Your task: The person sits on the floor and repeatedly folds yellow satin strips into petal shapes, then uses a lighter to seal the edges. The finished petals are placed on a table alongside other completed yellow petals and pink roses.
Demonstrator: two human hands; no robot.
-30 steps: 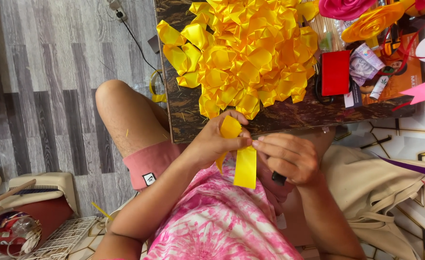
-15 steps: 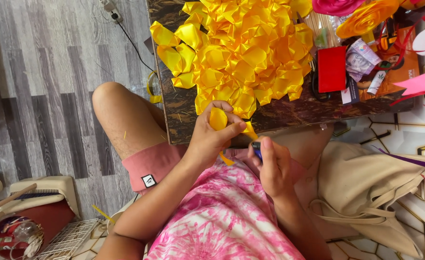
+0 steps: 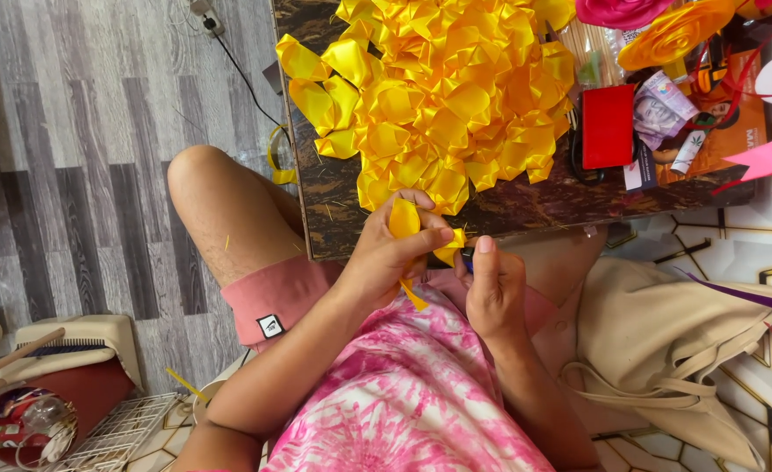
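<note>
My left hand (image 3: 384,255) pinches a folded piece of yellow ribbon (image 3: 406,218) just below the edge of a dark wooden table (image 3: 333,210). A ribbon tail hangs under the palm. My right hand (image 3: 491,288) is closed beside it, thumb up, touching the ribbon's right end; a small dark blue object shows between its fingers, too hidden to identify. Right above both hands lies a big heap of folded yellow ribbon petals (image 3: 443,96) on the table.
A red box (image 3: 607,127), small packets, an orange ribbon rose (image 3: 672,33) and a pink one (image 3: 617,10) sit at the table's right. A beige cloth bag (image 3: 665,341) lies at my right. A wire rack (image 3: 119,433) and a cable (image 3: 237,65) are on the floor at left.
The long yellow strip that hung between my hands a second ago is now folded up into a small petal. My right hand has moved in and closed against the left.
</note>
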